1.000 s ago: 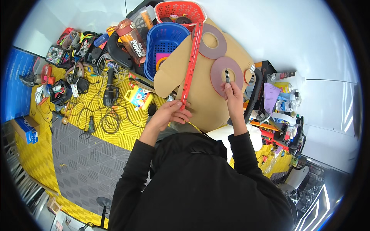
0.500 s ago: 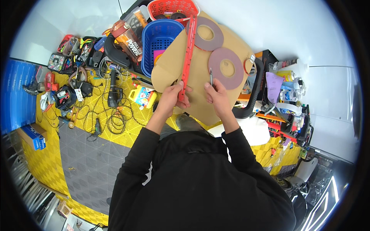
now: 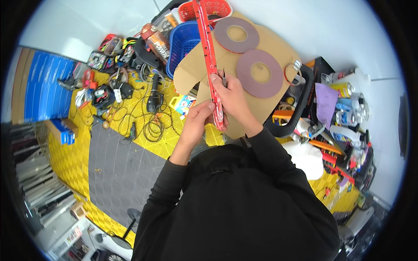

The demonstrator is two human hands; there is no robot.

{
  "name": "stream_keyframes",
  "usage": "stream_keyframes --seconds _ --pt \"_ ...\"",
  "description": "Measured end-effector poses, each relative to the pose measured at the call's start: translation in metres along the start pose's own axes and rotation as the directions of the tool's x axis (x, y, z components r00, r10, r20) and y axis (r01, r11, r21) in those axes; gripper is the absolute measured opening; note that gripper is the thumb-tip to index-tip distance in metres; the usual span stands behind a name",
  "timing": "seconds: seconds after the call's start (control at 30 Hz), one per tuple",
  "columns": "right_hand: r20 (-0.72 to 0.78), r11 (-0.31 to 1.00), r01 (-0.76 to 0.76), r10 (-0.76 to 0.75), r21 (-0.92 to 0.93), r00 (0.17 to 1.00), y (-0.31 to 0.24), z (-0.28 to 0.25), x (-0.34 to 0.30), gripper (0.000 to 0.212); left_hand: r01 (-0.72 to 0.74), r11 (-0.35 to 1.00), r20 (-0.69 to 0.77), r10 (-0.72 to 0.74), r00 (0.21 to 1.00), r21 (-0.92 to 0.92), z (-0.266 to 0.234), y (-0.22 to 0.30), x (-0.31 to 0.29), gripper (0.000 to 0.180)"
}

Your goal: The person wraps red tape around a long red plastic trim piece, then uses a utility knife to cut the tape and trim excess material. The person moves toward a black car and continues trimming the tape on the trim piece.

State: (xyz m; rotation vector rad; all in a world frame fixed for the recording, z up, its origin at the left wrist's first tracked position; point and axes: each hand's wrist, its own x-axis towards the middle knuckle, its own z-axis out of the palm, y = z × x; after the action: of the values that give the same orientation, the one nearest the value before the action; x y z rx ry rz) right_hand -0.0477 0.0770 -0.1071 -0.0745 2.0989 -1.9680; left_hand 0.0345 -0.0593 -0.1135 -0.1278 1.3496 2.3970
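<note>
A long, narrow red strip with dark marks and whitish streaks slants across the middle, its far end over the baskets. My left hand is closed round its near end, thumb on top. Just beyond, my right hand pinches the strip's edge with its thumb, and a slim pointed pen-like tool sticks up out of the same hand. Below them lies a brown cardboard sheet. Two wide flat rolls of mauve tape, a far roll and a nearer roll, lie on it to the right.
A blue basket and a red basket stand behind the cardboard, beside a bottle. A thin red ring roll lies at the cardboard's right edge. Bottles and cans crowd the right; cables and tools lie on the yellow floor.
My right hand has come left from beside the tape roll onto the strip, still with the pen-like tool. The strip has tilted, its far end moving left. The whole view has shifted.
</note>
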Motion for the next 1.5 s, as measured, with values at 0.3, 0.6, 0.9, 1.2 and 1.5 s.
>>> stream_keyframes --seconds 0.3,0.6,0.9,1.2,1.5 --pt "0.372 0.991 0.128 -0.101 -0.050 0.923 -0.038 -0.035 -0.048 0.023 -0.114 0.984 -0.134 0.133 0.982 0.136 0.071 -0.003 -0.061 0.021" --pt "0.562 0.989 0.118 -0.151 0.094 0.813 -0.035 -0.048 -0.085 0.029 -0.285 0.952 -0.328 0.306 0.894 0.111 0.116 -0.051 -0.093 0.024" --pt "0.771 0.952 -0.145 -0.123 0.269 0.625 -0.004 -0.011 -0.114 0.030 -0.346 0.909 -0.601 0.414 0.684 0.232 0.097 -0.107 -0.200 0.022" --pt "0.993 0.958 -0.285 0.018 0.016 0.115 -0.013 0.156 -0.240 0.052 -0.564 0.788 -0.916 0.379 0.130 0.246 0.073 -0.194 -0.387 0.020" --pt "0.885 0.899 -0.214 0.290 -0.382 -0.363 0.048 0.328 -0.403 0.042 -0.631 0.682 -0.926 0.223 -0.303 0.371 0.085 -0.279 -0.585 0.015"
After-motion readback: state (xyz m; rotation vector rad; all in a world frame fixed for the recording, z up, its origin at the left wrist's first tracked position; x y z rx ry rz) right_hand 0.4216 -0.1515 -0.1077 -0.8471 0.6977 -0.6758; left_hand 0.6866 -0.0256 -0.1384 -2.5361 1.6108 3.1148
